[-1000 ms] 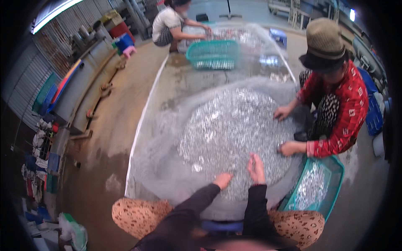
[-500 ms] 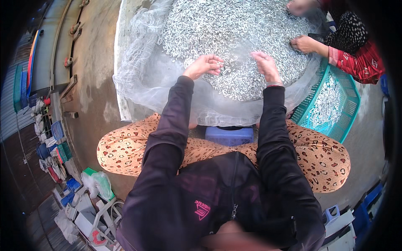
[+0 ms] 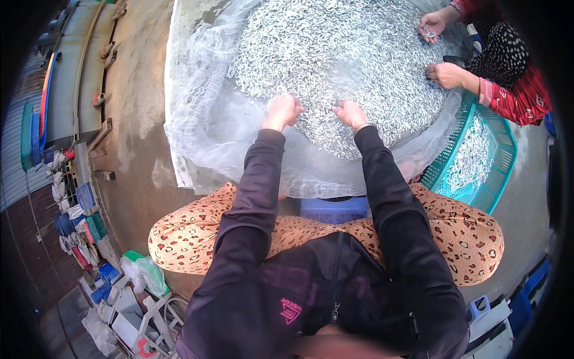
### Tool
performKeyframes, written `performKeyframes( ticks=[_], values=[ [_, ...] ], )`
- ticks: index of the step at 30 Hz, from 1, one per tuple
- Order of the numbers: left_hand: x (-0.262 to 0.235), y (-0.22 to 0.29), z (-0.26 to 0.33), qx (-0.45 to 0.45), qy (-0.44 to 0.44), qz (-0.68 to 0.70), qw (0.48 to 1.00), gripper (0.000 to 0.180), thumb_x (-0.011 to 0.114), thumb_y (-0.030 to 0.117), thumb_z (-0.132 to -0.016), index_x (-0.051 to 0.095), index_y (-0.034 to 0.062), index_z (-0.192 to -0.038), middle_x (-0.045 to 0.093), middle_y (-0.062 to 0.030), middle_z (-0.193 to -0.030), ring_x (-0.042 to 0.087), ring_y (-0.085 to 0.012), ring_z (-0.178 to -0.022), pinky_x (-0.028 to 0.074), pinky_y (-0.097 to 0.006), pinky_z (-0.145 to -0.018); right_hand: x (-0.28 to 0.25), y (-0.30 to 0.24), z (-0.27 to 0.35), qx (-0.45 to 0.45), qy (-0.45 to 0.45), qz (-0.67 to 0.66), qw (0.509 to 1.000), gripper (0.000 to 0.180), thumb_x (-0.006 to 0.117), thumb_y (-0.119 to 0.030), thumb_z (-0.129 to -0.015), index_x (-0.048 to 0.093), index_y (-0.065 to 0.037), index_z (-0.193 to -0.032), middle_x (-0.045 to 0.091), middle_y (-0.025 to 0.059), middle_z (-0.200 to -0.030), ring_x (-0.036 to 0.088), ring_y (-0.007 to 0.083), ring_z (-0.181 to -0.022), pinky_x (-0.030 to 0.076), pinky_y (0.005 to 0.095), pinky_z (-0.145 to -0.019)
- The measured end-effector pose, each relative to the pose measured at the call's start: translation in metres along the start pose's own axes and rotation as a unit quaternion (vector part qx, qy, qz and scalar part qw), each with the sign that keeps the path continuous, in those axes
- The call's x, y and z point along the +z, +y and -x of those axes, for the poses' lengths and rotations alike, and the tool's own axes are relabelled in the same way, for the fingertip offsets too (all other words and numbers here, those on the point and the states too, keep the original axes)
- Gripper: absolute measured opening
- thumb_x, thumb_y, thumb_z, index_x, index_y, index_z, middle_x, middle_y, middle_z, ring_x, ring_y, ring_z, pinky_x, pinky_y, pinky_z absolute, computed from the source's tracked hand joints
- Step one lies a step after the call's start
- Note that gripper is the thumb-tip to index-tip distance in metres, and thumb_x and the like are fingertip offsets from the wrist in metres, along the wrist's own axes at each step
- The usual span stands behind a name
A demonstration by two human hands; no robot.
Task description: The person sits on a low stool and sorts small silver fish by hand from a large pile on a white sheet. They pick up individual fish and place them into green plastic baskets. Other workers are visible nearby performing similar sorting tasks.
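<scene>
A broad heap of small silvery fish (image 3: 335, 54) lies on a fine white net (image 3: 200, 110). At the heap's near left edge is my left hand (image 3: 283, 111), fingers curled inward and down at the fish. My right hand (image 3: 350, 113) is a short way to its right, over the near part of the heap, with thumb and fingers drawn together. Whatever sits between the fingertips of either hand is too small to make out. Fish lie in the gap between my two hands.
At the right, a co-worker's hand (image 3: 433, 25) holds a few small fish; their other hand (image 3: 447, 75) touches the heap's edge. A green perforated basket (image 3: 501, 149) with more fish stands near my right knee. A blue plastic stool (image 3: 335, 209) shows beyond my lap.
My right hand has moved left and come down to the heap, its fingers drawing together. My left hand has shifted slightly left. The co-worker's upper hand has turned, showing fish in it.
</scene>
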State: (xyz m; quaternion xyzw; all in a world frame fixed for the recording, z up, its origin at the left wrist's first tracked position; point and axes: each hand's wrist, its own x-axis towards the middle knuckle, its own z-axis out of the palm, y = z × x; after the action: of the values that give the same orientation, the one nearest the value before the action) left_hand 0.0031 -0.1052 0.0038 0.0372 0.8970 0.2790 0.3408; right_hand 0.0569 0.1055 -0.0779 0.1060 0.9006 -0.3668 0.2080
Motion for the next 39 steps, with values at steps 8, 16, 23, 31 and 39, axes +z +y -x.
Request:
performKeyframes(
  ticks=[8,16,23,31,39],
  values=[
    [-0.013,0.011,0.003,0.045,-0.113,0.369,0.922,0.019,0.066,0.015,-0.083,0.068,0.0018,-0.097,0.065,-0.0037,-0.085,0.062,-0.0113,-0.074,0.054,-0.026,-0.066,-0.043,-0.034,0.021,0.057,-0.188,-0.485,0.852,0.036,0.048,-0.039,-0.093,0.059,-0.006,-0.101,0.043,-0.0024,-0.059,0.03,0.0049,-0.043,0.021,0.0217,-0.037],
    [-0.015,0.031,0.019,0.126,-0.053,0.446,0.884,0.022,0.063,0.004,-0.083,0.063,-0.002,-0.104,0.067,-0.0083,-0.089,0.063,-0.0134,-0.076,0.054,-0.025,-0.07,-0.057,-0.059,0.035,0.0,-0.266,-0.613,0.744,0.04,0.047,-0.045,-0.092,0.059,-0.007,-0.085,0.044,-0.0045,-0.06,0.029,0.0031,-0.045,0.022,0.0175,-0.039],
    [-0.018,0.052,0.032,0.14,0.033,0.306,0.941,0.03,0.067,0.007,-0.08,0.061,0.0003,-0.108,0.065,-0.0029,-0.074,0.057,-0.0071,-0.059,0.049,-0.021,-0.056,-0.07,-0.06,0.042,-0.002,-0.185,-0.558,0.809,0.035,0.058,-0.044,-0.087,0.061,-0.01,-0.079,0.038,-0.0094,-0.056,0.026,0.0011,-0.044,0.019,0.0183,-0.04],
    [-0.016,0.054,0.037,0.078,-0.236,0.551,0.796,0.016,0.062,0.007,-0.084,0.058,0.0005,-0.098,0.062,-0.0034,-0.084,0.06,-0.0094,-0.07,0.049,-0.019,-0.06,-0.092,-0.063,0.05,-0.089,-0.226,-0.573,0.782,0.026,0.064,-0.034,-0.085,0.064,-0.009,-0.08,0.054,-0.0066,-0.069,0.034,-0.0011,-0.048,0.024,0.0158,-0.041],
    [-0.008,0.071,0.033,0.119,0.072,0.609,0.781,0.012,0.063,0.011,-0.085,0.061,0.006,-0.096,0.06,0.0006,-0.083,0.057,-0.0085,-0.072,0.048,-0.025,-0.064,-0.095,-0.068,0.047,-0.133,-0.203,-0.408,0.88,0.028,0.053,-0.036,-0.091,0.059,-0.012,-0.08,0.039,-0.0101,-0.058,0.031,0.0009,-0.049,0.021,0.0187,-0.042]
  ],
)
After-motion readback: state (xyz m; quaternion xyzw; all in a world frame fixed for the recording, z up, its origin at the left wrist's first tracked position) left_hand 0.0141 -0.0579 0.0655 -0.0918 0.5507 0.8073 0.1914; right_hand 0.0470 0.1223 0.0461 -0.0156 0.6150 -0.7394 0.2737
